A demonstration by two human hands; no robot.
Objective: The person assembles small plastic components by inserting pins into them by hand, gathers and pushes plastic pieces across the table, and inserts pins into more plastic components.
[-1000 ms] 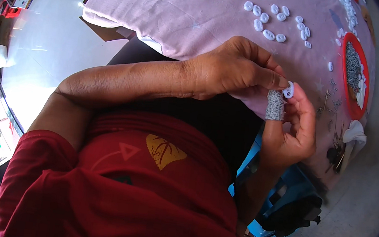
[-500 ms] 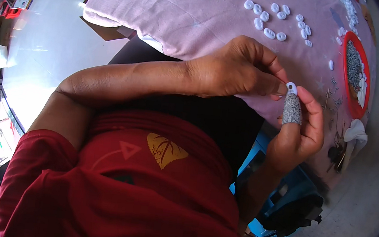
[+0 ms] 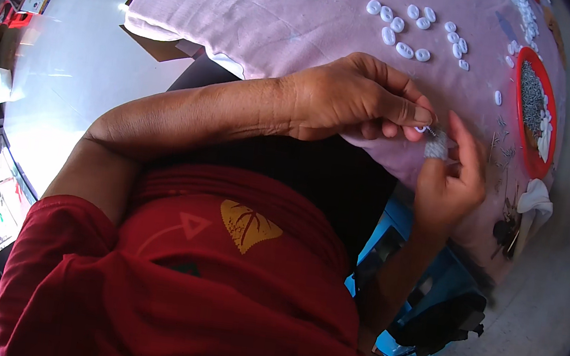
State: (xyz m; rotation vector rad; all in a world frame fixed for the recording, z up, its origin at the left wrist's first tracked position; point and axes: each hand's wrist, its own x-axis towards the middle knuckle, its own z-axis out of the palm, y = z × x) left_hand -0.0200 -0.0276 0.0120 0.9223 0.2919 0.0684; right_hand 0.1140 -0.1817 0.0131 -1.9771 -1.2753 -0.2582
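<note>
My left hand [image 3: 358, 105] is closed, pinching a small white plastic piece [image 3: 420, 129] between thumb and fingers; most of the piece is hidden behind the thumb. Right beside it, my right hand [image 3: 451, 188] has its thumb and index finger bent together around a thin, small metal piece [image 3: 434, 131], screw-like in look, whose end meets the white one. A grey knitted cover [image 3: 436, 148] wraps the right thumb. Both hands are above the near right part of the pink cloth [image 3: 282, 28].
Several white oval pieces [image 3: 404, 50] lie on the cloth beyond my hands. At the right, a red bowl [image 3: 550, 150] holds many small grey metal pieces and some white ones. Loose metal bits [image 3: 501, 144] and a white cloth [image 3: 537, 198] lie nearby. Below is a blue container [image 3: 393, 227].
The white piece has tilted and gone mostly behind my left thumb. My right thumb and index finger have shifted slightly left, and the thin metal piece now shows between the hands.
</note>
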